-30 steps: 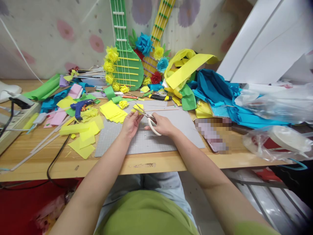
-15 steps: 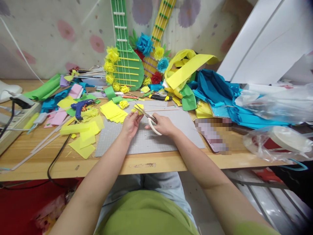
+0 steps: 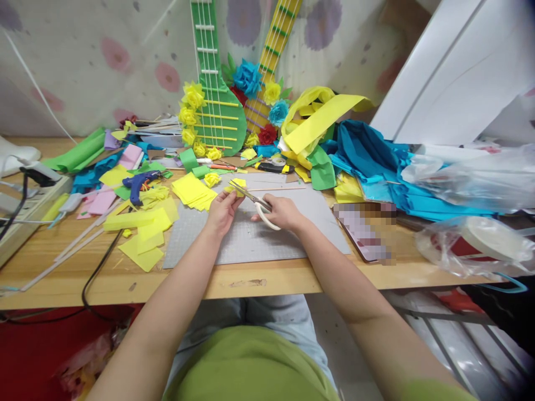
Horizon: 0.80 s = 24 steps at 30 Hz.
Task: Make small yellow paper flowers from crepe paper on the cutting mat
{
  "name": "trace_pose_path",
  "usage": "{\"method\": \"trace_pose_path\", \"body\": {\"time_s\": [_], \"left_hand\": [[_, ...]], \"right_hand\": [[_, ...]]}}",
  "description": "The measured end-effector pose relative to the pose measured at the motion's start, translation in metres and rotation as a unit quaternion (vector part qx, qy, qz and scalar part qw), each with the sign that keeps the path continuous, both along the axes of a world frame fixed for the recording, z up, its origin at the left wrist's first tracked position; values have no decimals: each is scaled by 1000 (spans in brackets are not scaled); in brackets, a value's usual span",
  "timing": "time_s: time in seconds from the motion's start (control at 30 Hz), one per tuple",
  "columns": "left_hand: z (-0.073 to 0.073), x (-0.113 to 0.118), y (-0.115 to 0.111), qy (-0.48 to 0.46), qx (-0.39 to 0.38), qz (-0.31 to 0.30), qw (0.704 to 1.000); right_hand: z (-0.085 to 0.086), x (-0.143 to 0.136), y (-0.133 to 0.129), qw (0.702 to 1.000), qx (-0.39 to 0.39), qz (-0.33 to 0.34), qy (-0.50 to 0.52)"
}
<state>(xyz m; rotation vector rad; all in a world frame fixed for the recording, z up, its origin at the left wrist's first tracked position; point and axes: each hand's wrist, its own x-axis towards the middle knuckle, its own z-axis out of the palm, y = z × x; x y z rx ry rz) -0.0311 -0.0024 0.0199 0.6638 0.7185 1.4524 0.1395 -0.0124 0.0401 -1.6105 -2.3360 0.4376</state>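
Between its fingertips, my left hand (image 3: 223,213) pinches a small piece of yellow paper (image 3: 238,184) above the grey cutting mat (image 3: 259,239). My right hand (image 3: 282,213) is wrapped round the white handles of a pair of scissors (image 3: 267,217). The blades point left and lie against the yellow piece. Just behind my left hand are a stack of yellow paper squares (image 3: 193,191) and a small yellow paper flower (image 3: 212,179).
Behind the mat stand a green paper instrument (image 3: 221,120) and a yellow one (image 3: 273,42) with paper flowers. A blue glue gun (image 3: 137,186) and paper scraps lie left. At right are a phone (image 3: 361,234), blue paper (image 3: 368,150) and a bagged roll (image 3: 480,239).
The scissor blades have closed somewhat around the yellow piece, and the handles have shifted slightly right. Both hands have stayed almost in place, still holding the same things.
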Motion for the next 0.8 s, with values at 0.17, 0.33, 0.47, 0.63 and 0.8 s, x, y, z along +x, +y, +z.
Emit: {"method": "trace_pose_path", "body": {"time_s": [0.17,0.33,0.47,0.63,0.8], "left_hand": [[-2,-4,1,25,1,-7,1000],[-2,-6,1,53,6,-8,999],[-2,-7,2,62,11,-15,998],[-4,-10,2,90,9,-22,996],[-5,-12,3,112,9,-35,993]], "right_hand": [[3,5,0,1000,-7,2,0],[6,10,1,1000,-12,9,5],[6,13,2,1000,-12,13,9],[6,18,4,1000,-11,23,3],[7,23,5,999,-16,34,4]]}}
